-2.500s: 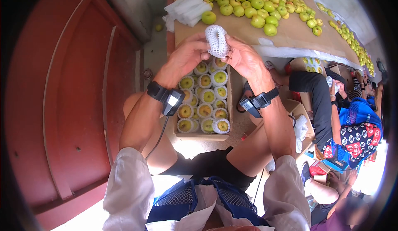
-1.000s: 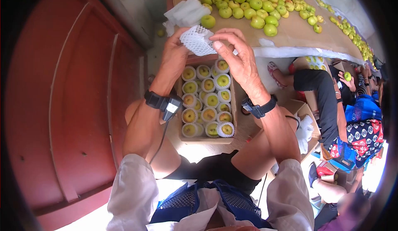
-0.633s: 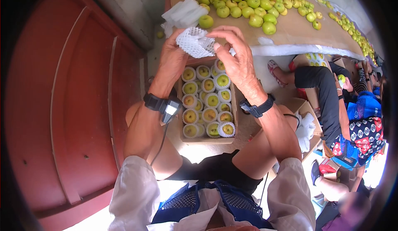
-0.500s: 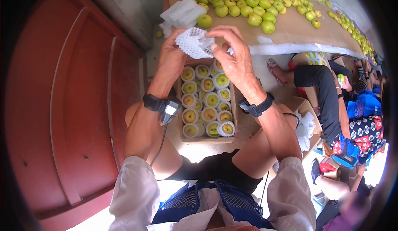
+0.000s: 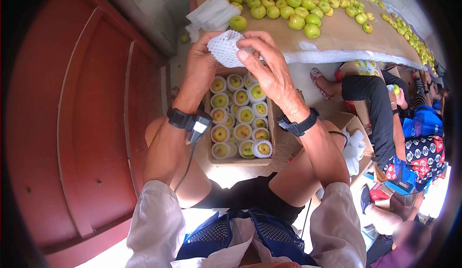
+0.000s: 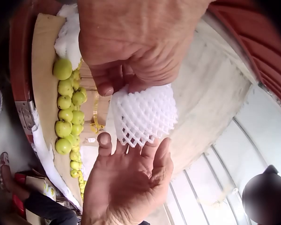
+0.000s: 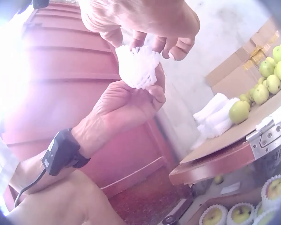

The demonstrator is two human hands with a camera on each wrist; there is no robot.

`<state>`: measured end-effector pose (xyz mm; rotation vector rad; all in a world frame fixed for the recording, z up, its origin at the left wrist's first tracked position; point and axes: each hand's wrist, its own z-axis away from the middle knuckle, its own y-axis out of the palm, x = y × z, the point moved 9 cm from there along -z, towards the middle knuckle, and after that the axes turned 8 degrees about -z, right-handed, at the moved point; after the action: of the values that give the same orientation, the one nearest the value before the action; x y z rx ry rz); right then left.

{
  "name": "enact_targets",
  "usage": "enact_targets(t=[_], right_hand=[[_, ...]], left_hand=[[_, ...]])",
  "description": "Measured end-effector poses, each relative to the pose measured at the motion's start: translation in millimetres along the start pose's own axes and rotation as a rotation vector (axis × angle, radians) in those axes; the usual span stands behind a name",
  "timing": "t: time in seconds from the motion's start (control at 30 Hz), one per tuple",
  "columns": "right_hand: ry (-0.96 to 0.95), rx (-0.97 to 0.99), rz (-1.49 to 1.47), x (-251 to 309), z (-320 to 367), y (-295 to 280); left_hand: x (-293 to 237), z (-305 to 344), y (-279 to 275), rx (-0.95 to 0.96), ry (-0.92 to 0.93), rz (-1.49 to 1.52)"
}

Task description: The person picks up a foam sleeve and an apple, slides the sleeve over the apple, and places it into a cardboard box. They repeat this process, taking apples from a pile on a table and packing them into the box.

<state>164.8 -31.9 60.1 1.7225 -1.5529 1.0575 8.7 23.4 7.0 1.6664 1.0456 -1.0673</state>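
Note:
A white foam net sleeve [image 5: 224, 50] is held up between both hands, over the far end of a box of apples. My left hand [image 5: 200, 63] grips its left side; in the left wrist view the fingers of this hand [image 6: 136, 47] bend in at the sleeve's top. The thumb and fingers of my right hand [image 5: 268, 65] are at the opposite edge. In the right wrist view, the right fingertips [image 7: 155, 43] reach the rim of the sleeve [image 7: 137, 66], while the left hand [image 7: 131, 101] cups it from below. The netting hides whatever its inside holds.
The cardboard box [image 5: 240, 162] holds rows of apples in foam nets. Loose green apples [image 5: 293, 8] cover the table behind, with stacked foam sleeves [image 5: 214, 13] at its left corner. A red door [image 5: 91, 123] stands left. At right sits another person beside an open carton [image 5: 353, 123].
The sleeve, earlier held upright with its opening showing, has come left and tilted. Over the last half second, the right thumb and fingers have shifted slightly left along its edge.

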Motion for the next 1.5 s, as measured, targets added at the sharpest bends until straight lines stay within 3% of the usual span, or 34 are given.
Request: enact_targets(t=[0.13,0.23,0.43,0.67,0.77,0.87,1.07,1.27,1.5], right_hand=[[-0.219,0.005,0.203,-2.9,2.0,8.0],[-0.130,0.021,0.198,-13.0,1.9,9.1],[0.051,0.039,-0.051,-28.5,-1.7,0.5],[0.260,0.164,-0.209,-45.5,2.8,7.6],[0.257,0.192,-0.296,-44.9,0.5,7.0],[0.393,0.100,-0.475,-54.9,3.1,1.5],[0.500,0.000,-0.687,-78.8,-0.3,-4.0],[0.553,0.005,-0.831,-90.2,-1.2,0.0],[0.572,0.010,-0.936,-97.1,-0.8,5.6]], left_hand=[[0.7,0.7,0.4,-0.033,-0.014,-0.110],[-1.5,0.5,0.8,-0.063,0.009,-0.092],[-29.7,9.3,19.6,-0.076,0.253,-0.578],[-29.0,8.6,17.9,-0.050,0.301,-0.758],[-21.6,5.2,8.3,-0.080,0.223,-0.655],[-14.4,2.2,7.6,-0.072,0.159,-0.520],[1.5,6.1,16.9,0.050,-0.149,-0.113],[0.0,8.9,22.5,0.220,-0.229,0.199],[6.4,5.5,23.0,0.271,-0.274,0.493]])
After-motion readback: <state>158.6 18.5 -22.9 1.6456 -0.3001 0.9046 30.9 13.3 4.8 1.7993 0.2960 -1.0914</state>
